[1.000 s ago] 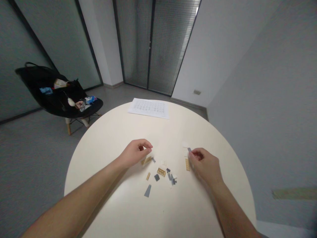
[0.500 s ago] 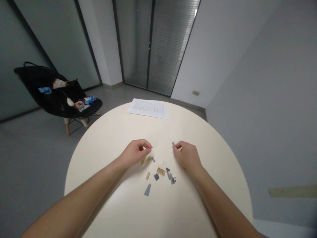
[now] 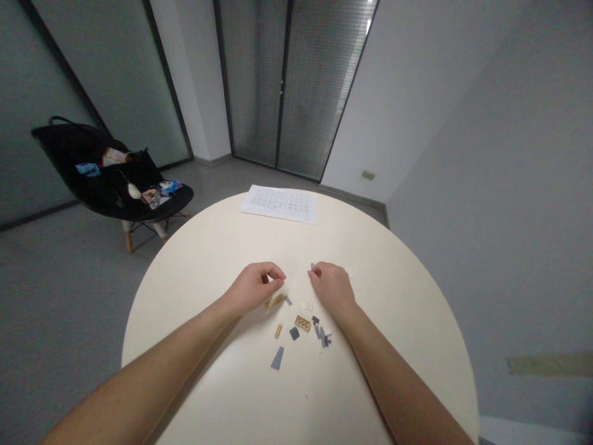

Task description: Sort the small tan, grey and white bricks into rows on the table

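My left hand (image 3: 259, 284) is closed in a pinch above the table; whatever is between its fingertips is too small to make out. My right hand (image 3: 331, 285) pinches a small grey piece (image 3: 312, 266), whose end sticks out past the fingers. Just below my left hand lie a long tan piece (image 3: 276, 301) and a small grey piece (image 3: 288, 300). Nearer to me are a tan studded brick (image 3: 302, 322), a short tan piece (image 3: 278, 330), a dark square piece (image 3: 294, 334), a grey wedge (image 3: 277, 358) and several grey pieces (image 3: 323, 337).
The round white table (image 3: 222, 395) holds a printed paper sheet (image 3: 278, 204) at its far edge. Beyond it on the left, a black chair (image 3: 69, 154) carries a bag and packets. Grey walls and a glass partition (image 3: 315, 93) stand behind.
My right hand has moved left, toward my left hand, with the grey piece in its fingers. My left hand has hardly moved.
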Motion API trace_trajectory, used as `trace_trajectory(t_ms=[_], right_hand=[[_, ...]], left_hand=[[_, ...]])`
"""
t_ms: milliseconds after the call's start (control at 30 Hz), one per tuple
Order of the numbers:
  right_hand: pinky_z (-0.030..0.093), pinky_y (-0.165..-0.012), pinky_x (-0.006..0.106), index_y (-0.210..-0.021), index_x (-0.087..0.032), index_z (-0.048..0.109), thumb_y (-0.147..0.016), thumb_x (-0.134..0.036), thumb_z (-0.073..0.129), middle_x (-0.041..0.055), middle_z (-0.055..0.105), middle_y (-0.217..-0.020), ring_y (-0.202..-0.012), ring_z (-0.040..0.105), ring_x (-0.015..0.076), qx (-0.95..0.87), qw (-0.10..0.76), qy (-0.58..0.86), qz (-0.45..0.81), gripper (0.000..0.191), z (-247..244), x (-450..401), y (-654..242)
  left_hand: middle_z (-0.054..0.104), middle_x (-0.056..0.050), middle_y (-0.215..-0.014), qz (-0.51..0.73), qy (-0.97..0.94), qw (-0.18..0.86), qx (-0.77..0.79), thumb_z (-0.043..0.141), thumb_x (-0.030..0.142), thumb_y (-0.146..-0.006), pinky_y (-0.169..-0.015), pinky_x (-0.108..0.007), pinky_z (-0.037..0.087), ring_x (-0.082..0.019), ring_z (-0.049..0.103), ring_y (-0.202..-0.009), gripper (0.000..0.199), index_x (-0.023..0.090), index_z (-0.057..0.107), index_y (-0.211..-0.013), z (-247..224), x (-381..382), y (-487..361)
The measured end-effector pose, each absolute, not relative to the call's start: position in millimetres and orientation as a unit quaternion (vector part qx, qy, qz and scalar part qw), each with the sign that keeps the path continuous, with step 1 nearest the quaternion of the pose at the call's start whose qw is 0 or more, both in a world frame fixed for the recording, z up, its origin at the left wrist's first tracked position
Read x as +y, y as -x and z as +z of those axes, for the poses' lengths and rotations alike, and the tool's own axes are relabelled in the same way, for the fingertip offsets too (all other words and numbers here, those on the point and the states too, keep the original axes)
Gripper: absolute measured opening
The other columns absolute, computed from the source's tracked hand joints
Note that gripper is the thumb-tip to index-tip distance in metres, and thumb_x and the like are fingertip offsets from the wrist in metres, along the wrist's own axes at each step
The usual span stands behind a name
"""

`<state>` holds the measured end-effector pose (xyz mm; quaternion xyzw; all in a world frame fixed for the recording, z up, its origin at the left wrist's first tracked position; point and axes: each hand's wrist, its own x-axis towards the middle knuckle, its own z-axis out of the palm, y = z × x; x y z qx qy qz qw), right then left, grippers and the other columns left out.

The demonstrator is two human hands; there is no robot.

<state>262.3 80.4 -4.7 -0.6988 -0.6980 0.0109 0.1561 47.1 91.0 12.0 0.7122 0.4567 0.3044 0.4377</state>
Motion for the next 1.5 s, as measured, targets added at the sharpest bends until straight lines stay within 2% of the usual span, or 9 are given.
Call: trace_trajectory(t_ms=[333,633,1000,1167,1267,1367,1500], right_hand=[[0.039,-0.075,0.025,-0.09,-0.021,0.074,-0.092,-0.025,0.05,0.0048,0.074,-0.094,-0.084,0.064,0.016,-0.716,0.123,0.687,0.008,0.024,-1,75,-267],[0.036,-0.069,0.026,-0.084,-0.019,0.072,-0.093,-0.021,0.048,0.0077,0.072,-0.087,-0.078,0.063,0.0171,-0.713,0.078,0.696,-0.008,0.026,4,66,-271],[0.036,-0.068,0.027,-0.081,-0.019,0.071,-0.093,-0.019,0.045,0.0089,0.072,-0.086,-0.077,0.064,0.018,-0.699,0.058,0.713,-0.01,0.029,9,62,-281],[0.039,-0.073,0.027,-0.101,-0.02,0.07,-0.093,-0.022,0.046,0.0082,0.074,-0.095,-0.084,0.065,0.0188,-0.695,0.075,0.715,-0.008,0.026,7,59,-285],[0.041,-0.079,0.028,-0.106,-0.019,0.07,-0.092,-0.023,0.046,0.0079,0.074,-0.103,-0.091,0.066,0.0194,-0.682,0.125,0.72,0.004,0.028,10,52,-293],[0.042,-0.078,0.028,-0.095,-0.02,0.073,-0.089,-0.029,0.048,0.0054,0.075,-0.096,-0.086,0.066,0.0193,-0.65,0.187,0.736,0.026,0.027,18,44,-308],[0.037,-0.06,0.028,-0.067,-0.021,0.067,-0.084,-0.045,0.049,0.0029,0.069,-0.066,-0.061,0.059,0.0171,-0.584,0.208,0.784,0.023,0.035,21,36,-346]], left_hand=[[0.063,0.0,-0.068,0.297,-0.713,0.434,0.464,0.061,0.026,-0.077,-0.053,-0.024,0.035,-0.01,0.047,-0.055,0.014,0.017,0.07,-0.082,7,91,-48],[0.064,-0.001,-0.071,0.295,-0.716,0.436,0.46,0.06,0.028,-0.077,-0.054,-0.025,0.036,-0.01,0.049,-0.056,0.015,0.017,0.07,-0.082,5,91,-48],[0.064,-0.001,-0.069,0.289,-0.72,0.431,0.461,0.06,0.028,-0.077,-0.055,-0.025,0.037,-0.011,0.049,-0.057,0.016,0.016,0.069,-0.082,4,91,-48],[0.063,-0.001,-0.069,0.288,-0.718,0.439,0.456,0.059,0.027,-0.077,-0.054,-0.025,0.037,-0.011,0.049,-0.056,0.016,0.016,0.069,-0.083,4,91,-49],[0.061,0.0,-0.065,0.281,-0.719,0.439,0.46,0.059,0.027,-0.077,-0.054,-0.024,0.037,-0.011,0.049,-0.056,0.016,0.016,0.069,-0.083,4,91,-49],[0.059,0.001,-0.061,0.265,-0.726,0.432,0.466,0.059,0.028,-0.077,-0.054,-0.024,0.037,-0.011,0.05,-0.055,0.016,0.017,0.069,-0.083,5,89,-49],[0.062,0.001,-0.06,0.222,-0.75,0.415,0.465,0.059,0.031,-0.078,-0.055,-0.024,0.037,-0.013,0.053,-0.056,0.018,0.018,0.07,-0.084,8,87,-49]])
